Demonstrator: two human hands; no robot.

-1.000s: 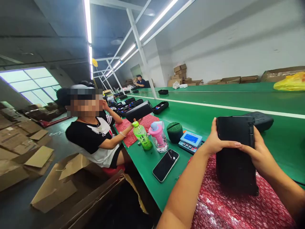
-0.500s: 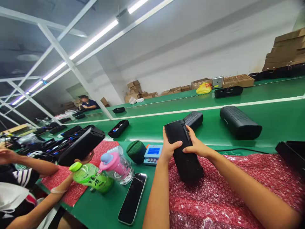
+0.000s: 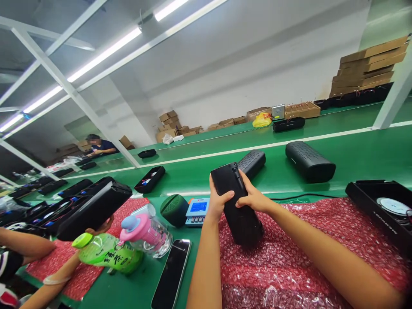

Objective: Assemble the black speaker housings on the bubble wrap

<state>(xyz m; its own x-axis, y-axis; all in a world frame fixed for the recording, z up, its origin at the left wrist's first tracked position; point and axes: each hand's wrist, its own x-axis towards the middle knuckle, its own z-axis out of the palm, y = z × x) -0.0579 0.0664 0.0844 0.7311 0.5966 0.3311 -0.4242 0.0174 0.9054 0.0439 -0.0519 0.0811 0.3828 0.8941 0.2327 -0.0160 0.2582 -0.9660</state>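
Between my two hands is a black speaker housing (image 3: 240,214), tilted, its lower end over the red bubble wrap (image 3: 289,257). My left hand (image 3: 219,201) grips its left side, thumb laid across the face. On the opposite side my right hand (image 3: 252,195) is closed round the edge, thumb also on the face. The fingers behind the housing are hidden. Just beyond it lies a black textured speaker (image 3: 252,164), partly covered by the held one. Left of my left hand sits a blue meter with a screen (image 3: 198,210), beside a round green speaker (image 3: 174,210).
A phone (image 3: 171,274), a pink-lidded cup (image 3: 149,236) and a green bottle (image 3: 109,253) stand to my left. Beyond them a co-worker's hand holds a black housing (image 3: 93,210). Another speaker (image 3: 309,161) lies ahead; an open housing (image 3: 380,210) is at right.
The view has swung to the right, so more of the open housing at right shows. My hands keep the same grip on the speaker housing.
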